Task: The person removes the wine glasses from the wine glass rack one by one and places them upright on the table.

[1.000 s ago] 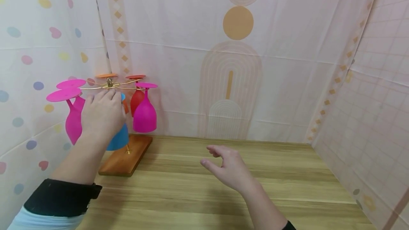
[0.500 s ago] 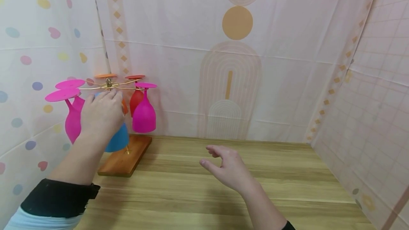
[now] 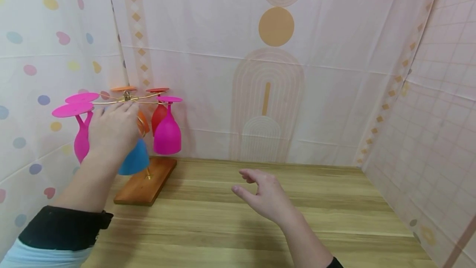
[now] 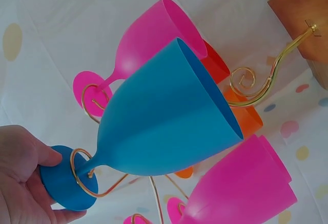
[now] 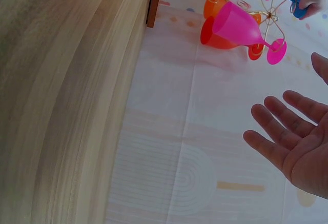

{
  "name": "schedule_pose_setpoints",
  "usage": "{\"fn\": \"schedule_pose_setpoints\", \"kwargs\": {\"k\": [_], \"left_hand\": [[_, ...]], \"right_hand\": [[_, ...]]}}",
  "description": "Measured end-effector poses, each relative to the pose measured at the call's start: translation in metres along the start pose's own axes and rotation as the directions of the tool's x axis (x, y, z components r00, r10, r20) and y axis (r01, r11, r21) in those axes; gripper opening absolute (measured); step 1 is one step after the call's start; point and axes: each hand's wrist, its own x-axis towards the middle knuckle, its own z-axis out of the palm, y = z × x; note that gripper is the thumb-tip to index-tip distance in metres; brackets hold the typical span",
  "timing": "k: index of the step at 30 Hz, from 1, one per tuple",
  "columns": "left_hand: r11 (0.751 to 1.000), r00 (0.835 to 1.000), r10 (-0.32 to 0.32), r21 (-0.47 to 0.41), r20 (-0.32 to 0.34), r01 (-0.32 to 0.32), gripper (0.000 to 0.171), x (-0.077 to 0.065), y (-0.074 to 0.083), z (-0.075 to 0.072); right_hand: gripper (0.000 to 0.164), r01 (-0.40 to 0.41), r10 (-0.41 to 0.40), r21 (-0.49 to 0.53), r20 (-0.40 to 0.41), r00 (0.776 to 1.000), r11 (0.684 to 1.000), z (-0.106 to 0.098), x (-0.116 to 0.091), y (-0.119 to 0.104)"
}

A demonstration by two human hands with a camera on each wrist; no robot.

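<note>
My left hand (image 3: 114, 129) grips the round foot of a blue goblet (image 3: 134, 158), which hangs upside down on a gold wire rack (image 3: 127, 99). In the left wrist view, the thumb lies on the foot (image 4: 61, 180) and the fingers go behind it. A wire loop (image 4: 84, 187) of the rack surrounds the goblet's thin stem. Pink goblets (image 3: 167, 135), a red goblet (image 3: 159, 115) and an orange goblet (image 3: 143, 123) hang around it. My right hand (image 3: 265, 195) is held above the table, fingers spread and holding nothing.
The rack stands on a brown wooden base (image 3: 146, 185) at the left of the wood-grain table (image 3: 208, 226). Patterned cloth (image 3: 208, 106) closes off the back and both sides. More pink goblets (image 3: 82, 139) hang close beside the left hand.
My left hand has shifted slightly left, and the blue goblet's bowl has moved a little the same way. More of the orange goblet shows behind. The right hand stays nearly still.
</note>
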Motion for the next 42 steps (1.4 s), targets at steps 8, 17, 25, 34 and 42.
{"fn": "schedule_pose_setpoints", "kwargs": {"k": [8, 17, 25, 34, 42], "left_hand": [[1.0, 1.0, -0.008, 0.01, -0.001, 0.008, 0.083, 0.004, -0.004, -0.006], [0.999, 0.999, -0.029, 0.019, 0.036, 0.028, 0.075, 0.01, -0.01, -0.008], [0.999, 0.998, -0.041, 0.017, 0.04, 0.04, 0.074, 0.016, -0.016, -0.008], [0.997, 0.994, -0.078, -0.005, 0.076, 0.078, 0.08, 0.024, -0.018, -0.01], [0.993, 0.987, -0.112, -0.035, 0.112, 0.117, 0.084, 0.027, -0.021, -0.01]], "right_hand": [[0.06, 0.0, 0.0, 0.004, 0.009, 1.0, 1.0, 0.0, 0.002, 0.0], [0.058, -0.005, 0.005, 0.008, 0.009, 1.0, 1.0, 0.001, 0.002, 0.0], [0.06, -0.004, 0.004, 0.0, 0.003, 1.0, 1.0, 0.002, 0.003, 0.001], [0.062, -0.03, 0.03, 0.019, 0.019, 0.999, 0.999, 0.004, 0.006, 0.0], [0.063, -0.032, 0.031, 0.027, 0.019, 0.999, 0.999, 0.007, 0.008, -0.001]]}}
